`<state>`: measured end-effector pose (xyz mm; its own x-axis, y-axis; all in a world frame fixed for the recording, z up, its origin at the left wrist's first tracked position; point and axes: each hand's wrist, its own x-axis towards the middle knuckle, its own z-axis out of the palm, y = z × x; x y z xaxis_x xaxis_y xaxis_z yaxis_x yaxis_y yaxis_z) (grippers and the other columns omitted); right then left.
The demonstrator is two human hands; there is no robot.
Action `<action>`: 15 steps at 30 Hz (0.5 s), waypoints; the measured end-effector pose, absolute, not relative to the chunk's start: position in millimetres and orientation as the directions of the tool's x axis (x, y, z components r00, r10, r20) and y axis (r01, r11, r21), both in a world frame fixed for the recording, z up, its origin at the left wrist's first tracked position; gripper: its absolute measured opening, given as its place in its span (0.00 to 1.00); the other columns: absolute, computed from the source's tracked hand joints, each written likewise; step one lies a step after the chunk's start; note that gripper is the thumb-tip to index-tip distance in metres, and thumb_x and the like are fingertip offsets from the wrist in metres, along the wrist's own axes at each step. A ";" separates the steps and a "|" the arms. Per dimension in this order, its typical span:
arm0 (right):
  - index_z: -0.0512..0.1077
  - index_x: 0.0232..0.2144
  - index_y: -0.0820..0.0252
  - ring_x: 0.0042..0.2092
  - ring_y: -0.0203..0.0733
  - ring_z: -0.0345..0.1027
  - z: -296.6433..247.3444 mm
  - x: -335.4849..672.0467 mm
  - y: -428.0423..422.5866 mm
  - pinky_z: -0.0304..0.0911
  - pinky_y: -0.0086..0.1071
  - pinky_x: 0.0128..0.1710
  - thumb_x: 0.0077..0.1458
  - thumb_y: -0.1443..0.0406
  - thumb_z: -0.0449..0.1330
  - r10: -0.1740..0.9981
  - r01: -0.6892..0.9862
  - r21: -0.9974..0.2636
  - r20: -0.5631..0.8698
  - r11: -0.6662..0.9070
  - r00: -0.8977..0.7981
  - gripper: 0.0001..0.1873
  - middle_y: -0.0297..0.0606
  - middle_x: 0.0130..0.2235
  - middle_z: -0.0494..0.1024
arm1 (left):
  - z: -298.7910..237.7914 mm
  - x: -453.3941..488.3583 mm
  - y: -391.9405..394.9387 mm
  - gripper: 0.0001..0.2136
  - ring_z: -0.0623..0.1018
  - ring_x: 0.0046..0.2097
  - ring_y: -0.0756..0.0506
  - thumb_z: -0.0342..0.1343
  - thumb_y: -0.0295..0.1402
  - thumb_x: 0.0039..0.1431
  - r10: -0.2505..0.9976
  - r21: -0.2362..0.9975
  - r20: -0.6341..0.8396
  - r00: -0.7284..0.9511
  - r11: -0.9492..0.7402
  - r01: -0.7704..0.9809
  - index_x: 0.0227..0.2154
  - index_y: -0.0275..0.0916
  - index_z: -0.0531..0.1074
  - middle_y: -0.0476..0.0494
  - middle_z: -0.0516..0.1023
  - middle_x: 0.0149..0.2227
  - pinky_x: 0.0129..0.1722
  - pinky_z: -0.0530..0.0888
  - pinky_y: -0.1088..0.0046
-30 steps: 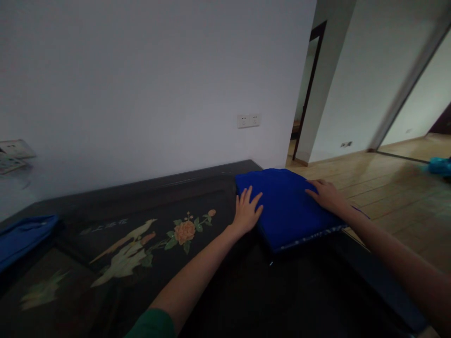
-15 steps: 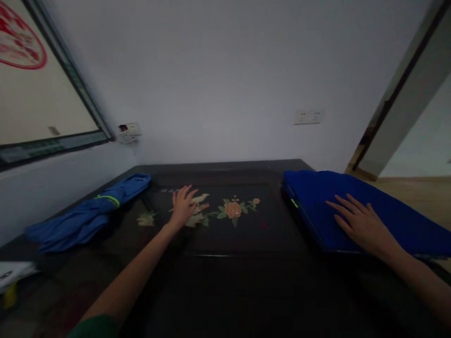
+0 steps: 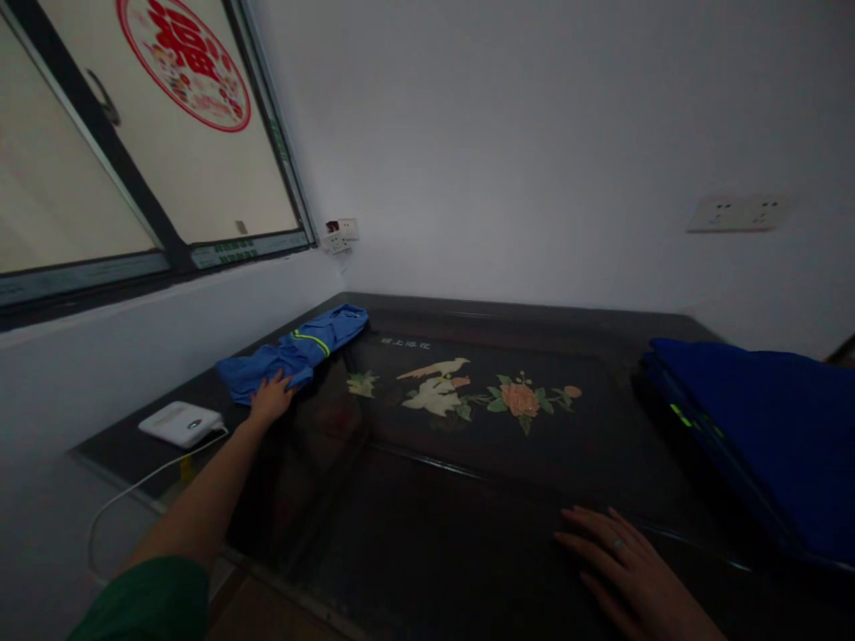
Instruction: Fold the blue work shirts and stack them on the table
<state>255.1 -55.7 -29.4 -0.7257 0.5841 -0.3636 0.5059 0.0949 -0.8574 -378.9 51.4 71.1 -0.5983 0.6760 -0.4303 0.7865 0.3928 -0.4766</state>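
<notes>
My left hand (image 3: pixel 271 398) rests at the near edge of a bunched blue garment (image 3: pixel 264 365) with a yellow-green stripe, its fingers spread against the cloth. That garment lies along the left side of a dark tabletop (image 3: pixel 427 534). My right hand (image 3: pixel 628 570), a ring on one finger, hovers over or lies on the table's front right part; contact cannot be made out. Its fingers are stretched out and hold nothing. Farther right lies a stack of folded deep-blue cloth (image 3: pixel 775 436) with yellow-green strips along its side, apart from my right hand.
A white box-shaped device (image 3: pixel 179 423) with a white cable (image 3: pixel 134 485) sits on the left corner, near my left forearm. The table bears a painted bird and flowers (image 3: pixel 521 399). Behind it is a wall with sockets (image 3: pixel 738 214); a window (image 3: pixel 200 178) is at left.
The view has turned left. My left hand has gone from the painted bird to the blue garment. My right hand has come off the folded cloth stack to the table's front.
</notes>
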 end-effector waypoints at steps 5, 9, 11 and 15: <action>0.70 0.53 0.38 0.57 0.53 0.65 -27.7 255.3 -51.1 0.58 0.60 0.57 0.59 0.59 0.54 0.595 0.507 -0.857 -0.364 0.086 -0.716 0.20 0.37 0.57 0.71 | 58.5 -351.5 46.0 0.18 0.62 0.62 0.26 0.50 0.37 0.59 0.693 -0.374 -0.469 -0.548 0.406 0.834 0.47 0.36 0.75 0.31 0.65 0.61 0.55 0.58 0.38; 0.72 0.52 0.41 0.57 0.52 0.66 -23.4 252.4 -47.1 0.55 0.60 0.59 0.59 0.59 0.54 0.603 0.484 -0.874 -0.362 0.044 -0.710 0.19 0.38 0.56 0.72 | 52.6 -312.5 42.5 0.14 0.68 0.59 0.32 0.53 0.40 0.57 0.717 -0.274 -0.504 -0.481 0.395 0.877 0.42 0.40 0.77 0.36 0.72 0.56 0.57 0.63 0.49; 0.72 0.51 0.43 0.57 0.51 0.65 -21.6 251.7 -44.8 0.53 0.60 0.60 0.59 0.59 0.53 0.600 0.478 -0.878 -0.367 0.029 -0.711 0.19 0.39 0.56 0.72 | 50.8 -285.9 40.7 0.13 0.68 0.59 0.34 0.54 0.39 0.56 0.721 -0.205 -0.540 -0.435 0.388 0.898 0.40 0.42 0.77 0.39 0.73 0.56 0.58 0.63 0.54; 0.73 0.51 0.47 0.58 0.50 0.64 -17.0 252.4 -38.4 0.50 0.59 0.61 0.59 0.59 0.53 0.577 0.475 -0.880 -0.394 -0.013 -0.715 0.19 0.41 0.57 0.71 | 51.1 -225.2 33.1 0.11 0.69 0.59 0.37 0.54 0.33 0.54 0.712 -0.061 -0.622 -0.325 0.370 0.927 0.40 0.44 0.77 0.41 0.71 0.58 0.59 0.62 0.59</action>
